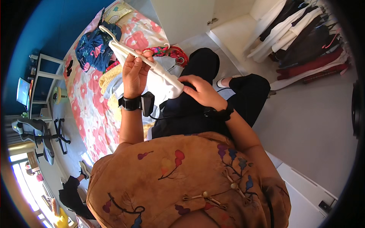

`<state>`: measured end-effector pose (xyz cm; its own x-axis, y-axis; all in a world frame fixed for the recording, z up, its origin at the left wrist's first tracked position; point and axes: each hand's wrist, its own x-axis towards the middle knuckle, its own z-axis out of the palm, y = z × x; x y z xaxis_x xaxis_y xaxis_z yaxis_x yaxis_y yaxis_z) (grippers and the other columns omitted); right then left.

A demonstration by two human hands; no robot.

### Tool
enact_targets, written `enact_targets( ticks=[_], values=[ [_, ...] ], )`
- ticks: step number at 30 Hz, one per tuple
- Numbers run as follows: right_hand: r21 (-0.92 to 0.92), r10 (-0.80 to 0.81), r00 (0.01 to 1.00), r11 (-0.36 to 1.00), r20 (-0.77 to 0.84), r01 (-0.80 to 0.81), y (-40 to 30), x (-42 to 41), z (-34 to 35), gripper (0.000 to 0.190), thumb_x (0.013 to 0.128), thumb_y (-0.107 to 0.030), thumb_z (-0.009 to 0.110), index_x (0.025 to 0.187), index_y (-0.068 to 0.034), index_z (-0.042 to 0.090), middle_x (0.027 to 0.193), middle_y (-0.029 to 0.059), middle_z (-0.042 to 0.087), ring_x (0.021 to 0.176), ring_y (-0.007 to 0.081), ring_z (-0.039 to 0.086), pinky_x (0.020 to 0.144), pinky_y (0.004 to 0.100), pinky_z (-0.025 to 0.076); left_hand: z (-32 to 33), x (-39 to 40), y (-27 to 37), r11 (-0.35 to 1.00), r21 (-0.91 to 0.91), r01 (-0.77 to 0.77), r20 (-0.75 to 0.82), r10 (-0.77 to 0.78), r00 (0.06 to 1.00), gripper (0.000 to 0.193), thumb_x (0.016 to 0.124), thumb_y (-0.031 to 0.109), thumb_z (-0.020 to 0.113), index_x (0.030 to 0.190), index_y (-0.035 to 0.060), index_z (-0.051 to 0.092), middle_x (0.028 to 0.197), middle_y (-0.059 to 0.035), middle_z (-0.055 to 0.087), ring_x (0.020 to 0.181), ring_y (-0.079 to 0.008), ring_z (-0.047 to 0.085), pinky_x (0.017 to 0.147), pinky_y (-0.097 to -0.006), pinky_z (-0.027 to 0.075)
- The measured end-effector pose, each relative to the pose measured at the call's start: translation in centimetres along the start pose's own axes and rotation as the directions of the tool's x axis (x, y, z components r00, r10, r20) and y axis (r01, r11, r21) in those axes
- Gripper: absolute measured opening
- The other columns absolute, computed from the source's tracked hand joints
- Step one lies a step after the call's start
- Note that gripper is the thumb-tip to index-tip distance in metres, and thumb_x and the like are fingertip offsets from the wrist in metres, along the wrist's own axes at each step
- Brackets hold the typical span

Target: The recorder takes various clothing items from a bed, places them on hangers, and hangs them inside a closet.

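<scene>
A white clothes hanger [111,35] points its hook up and to the left in front of me. A white garment [159,85] hangs on it and drops toward my lap. My left hand [136,71] pinches the hanger bar and cloth between thumb and fingers, near the middle. At the lower right end, my right hand [201,90] has its thumb and forefinger closed on the tip of the garment-covered hanger. Behind the garment, a pile of clothes lies on the bed, with a yellow knit piece [109,78] and a red floral piece [178,54] showing.
The bed [95,119] has a pink floral sheet, with a dark blue printed garment [98,47] on it. Right of me stands an open wardrobe with several hanging clothes [305,42]. A desk chair [37,132] and another person's leg [71,191] are at left.
</scene>
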<state>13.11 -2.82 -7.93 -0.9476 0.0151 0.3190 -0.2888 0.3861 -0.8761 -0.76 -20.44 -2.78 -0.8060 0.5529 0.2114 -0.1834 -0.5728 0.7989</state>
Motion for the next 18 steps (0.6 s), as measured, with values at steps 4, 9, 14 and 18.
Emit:
enact_targets(
  ticks=[4, 9, 14, 18],
  values=[
    [-0.057, -0.131, 0.991, 0.990, -0.023, 0.130, -0.2, -0.1, 0.8, 0.024, 0.076, -0.015, 0.060, 0.095, -0.001, 0.055, 0.088, 0.0147, 0.058, 0.083, 0.0315, 0.054, 0.072, 0.0359, 0.042, 1.0, 0.8, 0.6, 0.992, -0.026, -0.124, 0.035, 0.125, 0.992, 0.015, 0.088, 0.008, 0.044, 0.103, 0.0040, 0.047, 0.095, -0.0079, 0.056, 0.089, -0.0166, 0.054, 0.083, -0.0296, 0.044],
    [-0.027, 0.050, 0.974, 0.998, -0.222, -0.057, 0.0, 1.4, -0.9, 0.014, 0.076, -0.011, 0.059, 0.084, 0.000, 0.055, 0.072, 0.0151, 0.056, 0.062, 0.0301, 0.055, 0.055, 0.0323, 0.042, 1.3, 1.7, 2.1, 0.980, -0.013, -0.200, 0.094, 0.201, 0.975, 0.015, 0.088, 0.008, 0.045, 0.102, 0.0047, 0.047, 0.091, -0.0063, 0.055, 0.089, -0.0166, 0.054, 0.083, -0.0301, 0.043],
    [-0.271, -0.214, 0.854, 0.958, -0.475, 0.090, -2.5, 3.2, -4.5, 0.006, 0.079, -0.006, 0.056, 0.084, -0.004, 0.059, 0.069, 0.0060, 0.052, 0.056, 0.0158, 0.047, 0.052, 0.0251, 0.038, 2.0, 2.1, 3.7, 0.927, 0.022, -0.375, 0.130, 0.369, 0.920, 0.013, 0.088, 0.008, 0.046, 0.101, 0.0057, 0.049, 0.091, -0.0058, 0.055, 0.090, -0.0158, 0.053, 0.087, -0.0307, 0.041],
    [-0.086, -0.166, 0.883, 0.986, -0.440, 0.142, -3.8, 3.3, -5.9, 0.007, 0.079, -0.004, 0.057, 0.086, -0.005, 0.060, 0.071, 0.0011, 0.050, 0.057, 0.0076, 0.044, 0.051, 0.0211, 0.035, 2.9, 2.3, 3.9, 0.902, 0.066, -0.426, 0.087, 0.420, 0.903, 0.012, 0.088, 0.008, 0.046, 0.099, 0.0053, 0.049, 0.092, -0.0070, 0.055, 0.089, -0.0159, 0.053, 0.084, -0.0308, 0.043]
  ],
)
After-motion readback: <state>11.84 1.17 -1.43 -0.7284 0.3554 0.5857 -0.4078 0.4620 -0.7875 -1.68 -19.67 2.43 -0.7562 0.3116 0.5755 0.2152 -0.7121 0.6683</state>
